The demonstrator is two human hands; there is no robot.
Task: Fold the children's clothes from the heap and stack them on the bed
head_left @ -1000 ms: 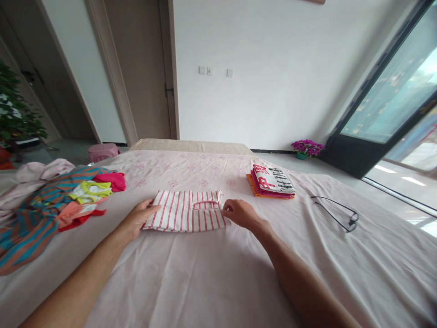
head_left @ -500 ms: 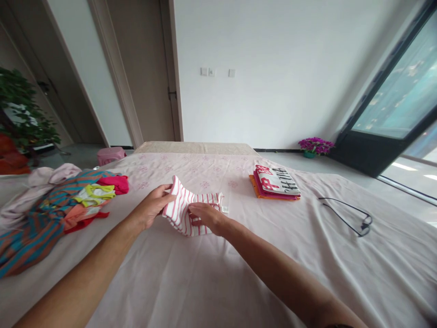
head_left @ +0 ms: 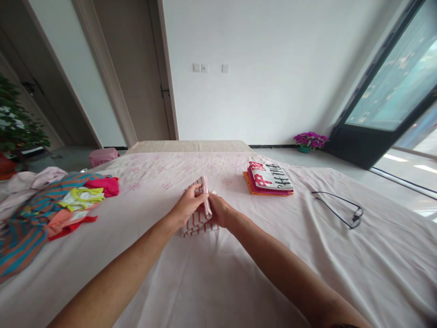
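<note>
A white garment with red stripes [head_left: 197, 219] lies on the bed sheet in front of me, one part of it turned up and standing on edge. My left hand [head_left: 188, 203] is closed on the raised flap, thumb on the near side. My right hand [head_left: 220, 210] holds the same garment from its right side; the fingers are partly hidden behind the cloth. Both hands nearly meet at the raised fold. Which kind of garment it is I cannot tell.
A loose heap of coloured clothes [head_left: 61, 205] lies to the left. Beyond my right hand is a folded stack [head_left: 271, 180] with a lettered white piece on top. Black-framed glasses [head_left: 341, 208] rest on the sheet [head_left: 252, 291] at the right. A pink stool [head_left: 103, 156] stands past the bed.
My left hand has swung the garment's left part up and rightward over the rest. My right hand has shifted from on top of the cloth to its right side. The view has turned slightly right.
</note>
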